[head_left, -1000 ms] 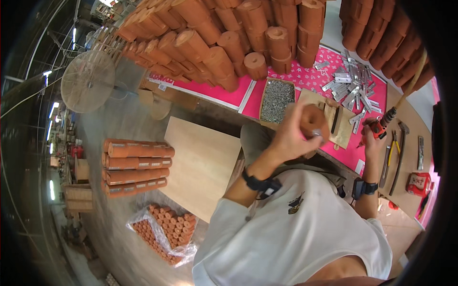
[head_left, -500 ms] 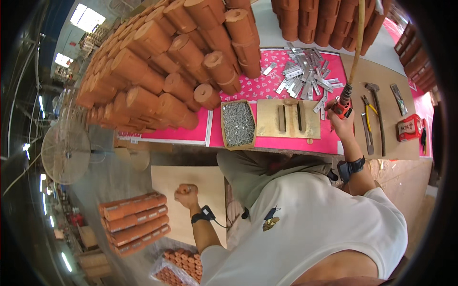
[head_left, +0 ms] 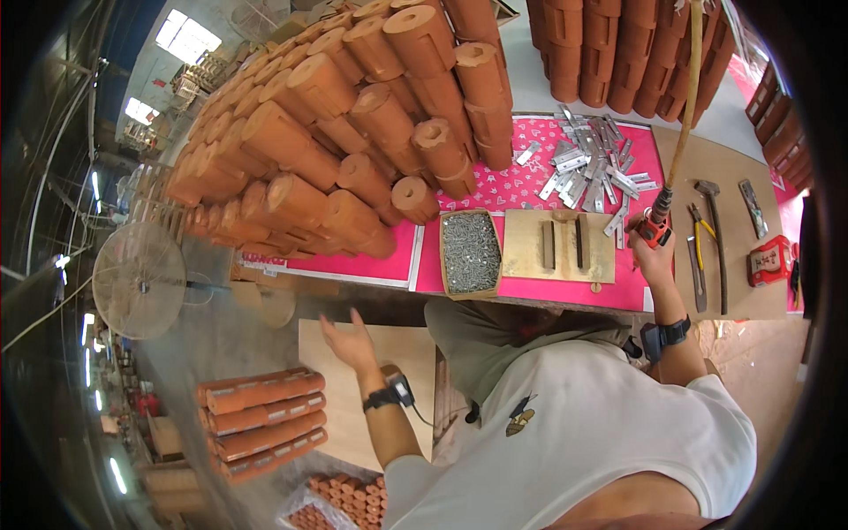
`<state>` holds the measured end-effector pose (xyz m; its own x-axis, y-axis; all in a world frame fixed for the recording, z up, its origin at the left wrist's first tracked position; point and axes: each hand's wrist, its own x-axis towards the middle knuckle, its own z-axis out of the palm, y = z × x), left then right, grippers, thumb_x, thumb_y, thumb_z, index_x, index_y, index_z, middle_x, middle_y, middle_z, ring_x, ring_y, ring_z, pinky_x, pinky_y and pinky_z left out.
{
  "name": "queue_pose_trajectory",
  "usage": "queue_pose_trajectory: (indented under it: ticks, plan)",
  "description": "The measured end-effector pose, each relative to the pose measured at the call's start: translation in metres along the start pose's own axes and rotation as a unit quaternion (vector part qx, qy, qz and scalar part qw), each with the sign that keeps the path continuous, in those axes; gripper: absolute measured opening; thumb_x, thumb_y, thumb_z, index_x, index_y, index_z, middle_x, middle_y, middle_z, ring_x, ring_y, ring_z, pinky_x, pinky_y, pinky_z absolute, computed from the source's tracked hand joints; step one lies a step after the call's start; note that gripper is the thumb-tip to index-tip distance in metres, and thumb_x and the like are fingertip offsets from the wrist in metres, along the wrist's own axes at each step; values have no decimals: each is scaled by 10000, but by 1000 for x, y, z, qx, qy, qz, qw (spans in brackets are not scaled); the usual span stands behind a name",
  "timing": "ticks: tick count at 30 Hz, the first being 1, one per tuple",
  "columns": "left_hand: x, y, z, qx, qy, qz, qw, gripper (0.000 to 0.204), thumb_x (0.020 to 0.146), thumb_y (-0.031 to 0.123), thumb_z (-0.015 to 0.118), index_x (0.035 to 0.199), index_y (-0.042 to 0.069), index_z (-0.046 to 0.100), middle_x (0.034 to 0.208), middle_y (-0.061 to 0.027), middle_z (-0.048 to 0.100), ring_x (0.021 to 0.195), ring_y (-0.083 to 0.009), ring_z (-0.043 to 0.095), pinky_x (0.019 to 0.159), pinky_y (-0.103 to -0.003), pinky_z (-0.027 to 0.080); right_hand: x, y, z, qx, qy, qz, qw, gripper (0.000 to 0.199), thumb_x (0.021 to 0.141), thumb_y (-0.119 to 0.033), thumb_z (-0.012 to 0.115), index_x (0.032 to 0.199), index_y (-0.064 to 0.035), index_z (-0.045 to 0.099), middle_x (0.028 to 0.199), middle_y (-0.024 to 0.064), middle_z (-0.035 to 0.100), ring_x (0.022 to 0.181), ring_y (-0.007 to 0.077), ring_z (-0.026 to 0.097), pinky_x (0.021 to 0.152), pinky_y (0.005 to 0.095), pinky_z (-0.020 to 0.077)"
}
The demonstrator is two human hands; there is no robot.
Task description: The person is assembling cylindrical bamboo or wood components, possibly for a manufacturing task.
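A workshop floor of dull grey concrete spreads below a workbench covered in bright pink sheeting (head_left: 530, 287), seen from above the person's white-shirted shoulders. Nearest, low on the left, the left hand (head_left: 347, 343) hangs open with fingers spread and palm empty, over a pale wooden board (head_left: 353, 415) that lies flat beside the bench; it holds nothing. Just left of that board sits a bundle of orange wooden pieces (head_left: 261, 424) stacked in layers. Farther up on the right, the right hand (head_left: 652, 256) is closed around the grip of a red pneumatic tool (head_left: 654, 228), held at the bench's front edge with its tan hose (head_left: 685, 124) rising toward the top. Beside the tool on the bench lie a flat wooden jig (head_left: 558, 247) with two dark slots and an open box of small grey nails (head_left: 471, 252). Beyond them a scatter of metal brackets (head_left: 587, 163) lies on the pink sheet, and a hammer (head_left: 714, 238) rests on brown board to the right. Farthest back, a large heap of orange turned cylinders (head_left: 336, 150) fills the bench.
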<state>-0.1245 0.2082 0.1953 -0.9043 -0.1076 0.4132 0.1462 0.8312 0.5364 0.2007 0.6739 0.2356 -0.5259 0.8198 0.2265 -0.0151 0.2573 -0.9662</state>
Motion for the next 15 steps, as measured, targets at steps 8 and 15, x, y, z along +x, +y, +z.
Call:
queue_pose_trajectory:
  ticks: [8,15]
  plan:
    - [133,195,-42,-59,117,180,975,822,810,425,817,1429,29,447,1316,-251,548,1188,-432,559,1004,-498,469,1,0,2,19,16,40,999,122,860,19,629,976,-17,637,833,2,625,691,66,552,628,256,466]
    - [142,205,-23,-64,101,117,986,865,749,379,866,1418,21,452,1336,-282,526,1234,-451,521,1013,-509,464,-6,-3,2,38,24,1,999,155,851,28,652,997,-21,636,849,-10,619,745,72,566,673,256,474]
